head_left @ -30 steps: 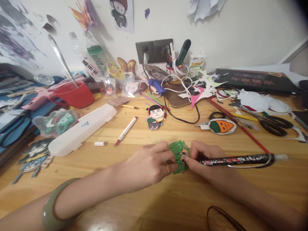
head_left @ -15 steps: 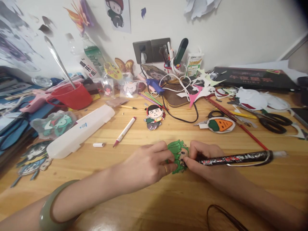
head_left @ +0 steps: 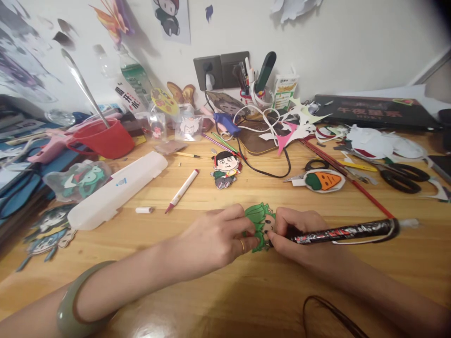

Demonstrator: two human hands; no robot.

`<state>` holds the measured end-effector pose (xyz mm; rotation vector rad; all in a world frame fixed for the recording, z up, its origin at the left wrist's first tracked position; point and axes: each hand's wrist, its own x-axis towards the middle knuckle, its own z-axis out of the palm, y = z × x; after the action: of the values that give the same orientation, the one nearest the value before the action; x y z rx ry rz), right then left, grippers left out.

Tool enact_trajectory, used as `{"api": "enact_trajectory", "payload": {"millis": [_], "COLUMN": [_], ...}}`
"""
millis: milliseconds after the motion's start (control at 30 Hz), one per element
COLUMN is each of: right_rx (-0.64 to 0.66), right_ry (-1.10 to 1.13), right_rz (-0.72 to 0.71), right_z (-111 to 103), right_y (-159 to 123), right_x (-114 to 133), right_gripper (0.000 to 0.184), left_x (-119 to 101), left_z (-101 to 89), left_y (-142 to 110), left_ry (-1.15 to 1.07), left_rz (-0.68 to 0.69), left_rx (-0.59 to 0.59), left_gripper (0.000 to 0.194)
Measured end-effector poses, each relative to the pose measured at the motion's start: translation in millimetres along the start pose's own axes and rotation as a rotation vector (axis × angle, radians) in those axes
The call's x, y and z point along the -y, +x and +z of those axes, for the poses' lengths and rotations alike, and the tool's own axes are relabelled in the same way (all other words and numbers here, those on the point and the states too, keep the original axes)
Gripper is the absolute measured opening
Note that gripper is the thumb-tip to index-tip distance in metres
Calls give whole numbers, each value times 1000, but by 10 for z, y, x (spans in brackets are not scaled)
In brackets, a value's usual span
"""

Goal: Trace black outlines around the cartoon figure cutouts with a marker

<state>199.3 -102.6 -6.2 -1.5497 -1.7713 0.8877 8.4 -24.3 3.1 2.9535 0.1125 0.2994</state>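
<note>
A green-haired paper cutout figure [head_left: 259, 217] lies low over the wooden table between my hands. My left hand [head_left: 225, 237], with a ring on one finger and a green bangle at the wrist, pinches its left edge. From the other side my right hand [head_left: 299, 232] is closed round a black patterned pen [head_left: 345, 231] with a clip. Its thumb and forefinger are at the figure's face, and the pen's tip is hidden by the fingers. Just beyond lies a second cutout, a figure with black hair and a green top [head_left: 225, 171].
Left of my hands lie an uncapped marker [head_left: 181, 191], its white cap [head_left: 144, 210] and a translucent pencil case [head_left: 120, 190]. A red mug [head_left: 105, 139] stands behind. To the right are a carrot cutout [head_left: 322, 180], scissors [head_left: 401, 177] and paper scraps. Cables and a glue gun [head_left: 227, 123] sit at the back.
The view has tipped very slightly, so most things appear a little higher. Both hands keep their hold, and the fingers at the cutout have barely moved.
</note>
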Motion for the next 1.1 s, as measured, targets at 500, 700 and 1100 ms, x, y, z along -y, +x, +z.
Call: {"api": "enact_trajectory", "payload": {"millis": [500,700,1100], "right_rx": [-7,-30,-23], "right_ry": [5,-23,-15], "right_rz": [11,11,-2], "right_z": [-2,6,17], "right_y": [-10,-4,-4], "right_x": [1,5,-7], "right_gripper": [23,23,23], "left_x": [2,0,10], "left_z": [11,15,6], "left_y": [-10,-14,13], "left_ry": [-16,3,-16], "left_rz": [-9,-6,12], "left_rx": [8,2,-5], "left_gripper": [22,22,25]}}
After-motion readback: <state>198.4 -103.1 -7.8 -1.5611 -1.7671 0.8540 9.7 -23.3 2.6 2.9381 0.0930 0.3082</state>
